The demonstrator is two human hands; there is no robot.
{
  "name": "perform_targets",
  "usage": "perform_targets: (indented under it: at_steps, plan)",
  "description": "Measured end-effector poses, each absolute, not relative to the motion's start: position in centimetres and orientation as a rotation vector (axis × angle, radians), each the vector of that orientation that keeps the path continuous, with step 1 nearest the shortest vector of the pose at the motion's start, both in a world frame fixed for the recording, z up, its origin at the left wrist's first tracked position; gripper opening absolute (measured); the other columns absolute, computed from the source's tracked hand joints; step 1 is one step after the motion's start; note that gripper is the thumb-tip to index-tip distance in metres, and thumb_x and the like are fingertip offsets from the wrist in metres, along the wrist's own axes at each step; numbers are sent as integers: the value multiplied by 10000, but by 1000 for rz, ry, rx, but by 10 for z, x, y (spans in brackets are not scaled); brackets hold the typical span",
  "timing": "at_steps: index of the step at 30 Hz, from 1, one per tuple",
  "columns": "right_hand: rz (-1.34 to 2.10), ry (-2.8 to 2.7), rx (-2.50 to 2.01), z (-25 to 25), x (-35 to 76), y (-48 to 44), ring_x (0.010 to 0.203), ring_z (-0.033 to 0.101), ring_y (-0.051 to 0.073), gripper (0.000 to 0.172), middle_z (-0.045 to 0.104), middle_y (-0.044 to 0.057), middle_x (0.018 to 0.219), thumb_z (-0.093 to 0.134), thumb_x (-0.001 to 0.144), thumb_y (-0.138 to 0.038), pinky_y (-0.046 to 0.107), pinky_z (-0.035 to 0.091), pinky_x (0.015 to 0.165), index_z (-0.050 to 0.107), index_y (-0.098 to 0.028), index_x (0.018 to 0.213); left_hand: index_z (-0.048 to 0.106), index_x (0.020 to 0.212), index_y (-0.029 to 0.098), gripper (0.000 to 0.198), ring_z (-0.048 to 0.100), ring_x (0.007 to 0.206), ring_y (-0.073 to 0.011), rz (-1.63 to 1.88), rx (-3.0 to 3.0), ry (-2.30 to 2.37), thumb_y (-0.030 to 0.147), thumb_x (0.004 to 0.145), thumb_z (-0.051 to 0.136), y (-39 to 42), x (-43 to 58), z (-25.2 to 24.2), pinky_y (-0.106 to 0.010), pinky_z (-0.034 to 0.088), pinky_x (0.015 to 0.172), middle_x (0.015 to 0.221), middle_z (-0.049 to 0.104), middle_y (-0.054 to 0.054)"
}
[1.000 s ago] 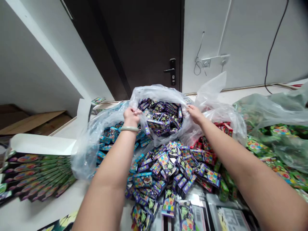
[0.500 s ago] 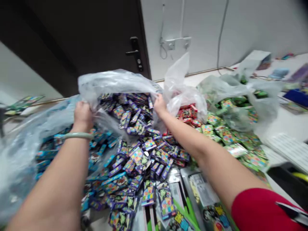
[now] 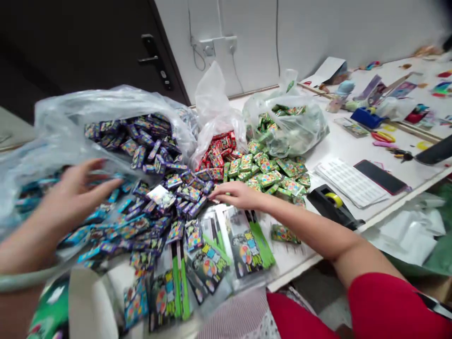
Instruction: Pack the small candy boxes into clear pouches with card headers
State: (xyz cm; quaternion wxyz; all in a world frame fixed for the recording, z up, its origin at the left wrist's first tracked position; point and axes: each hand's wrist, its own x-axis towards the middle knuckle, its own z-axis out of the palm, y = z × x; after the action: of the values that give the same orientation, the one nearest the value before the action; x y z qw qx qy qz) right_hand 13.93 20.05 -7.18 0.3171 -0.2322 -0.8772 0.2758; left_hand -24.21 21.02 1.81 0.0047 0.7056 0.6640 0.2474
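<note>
My left hand (image 3: 72, 200), slightly blurred and wearing a pale bangle, hovers with fingers apart over a heap of small blue packs (image 3: 93, 216). Across the pile, my right hand (image 3: 233, 194) has its fingers stretched out at the edge of the small purple packs (image 3: 189, 190); nothing shows in it. More purple packs lie inside a large clear plastic bag (image 3: 116, 96) with a wide mouth. Red packs (image 3: 217, 153) spill from a second bag (image 3: 215, 108). Green packs (image 3: 268, 178) lie in front of a third bag (image 3: 314, 129).
Flat clear packets (image 3: 243, 245) with bright green strips lie along the front edge. To the right are a black tape dispenser (image 3: 332, 207), white label sheets (image 3: 349, 183), a dark phone (image 3: 379, 176) and scissors (image 3: 383, 136). A dark door (image 3: 88, 47) stands behind.
Both hands have let go of the purple packs' bag. My left hand moved down and left; my right came down to the packs. The view swung right, showing more table.
</note>
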Motion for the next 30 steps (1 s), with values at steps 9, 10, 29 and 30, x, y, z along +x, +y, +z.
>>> perform_targets:
  at_steps: [9,10,29,30]
  plan:
    - [-136,-2544,-1277,-106,276,173,1339,333,368,537,420,125,1464,578,848,-460,545,291,1014,521,-267,1346,542,1225,225,409,491,1238,-241,314,2238,1525,469,903,482,60,-121,-75,-421,396,1071,1316,512,-97]
    - [-164,-2562,-1310,-109,275,178,1338,332,368,541,412,128,1467,569,851,-453,543,298,1003,506,-274,1358,539,1227,218,404,495,1232,-240,355,2217,1566,453,903,490,53,-121,-86,-423,395,1071,1302,523,-100]
    - [359,-2567,-1070,-86,202,107,1124,573,232,325,644,92,1196,461,922,-329,392,429,969,596,-220,1197,602,1179,213,409,473,1155,-266,513,2384,1922,62,838,435,59,-112,-148,-441,389,1002,1239,559,-98]
    - [480,-2614,-1053,-90,180,94,1089,593,228,306,660,86,1167,476,918,-332,374,450,938,605,-220,1172,612,1167,215,419,475,1151,-266,528,2379,1930,47,835,419,56,-117,-150,-440,396,990,1228,564,-99]
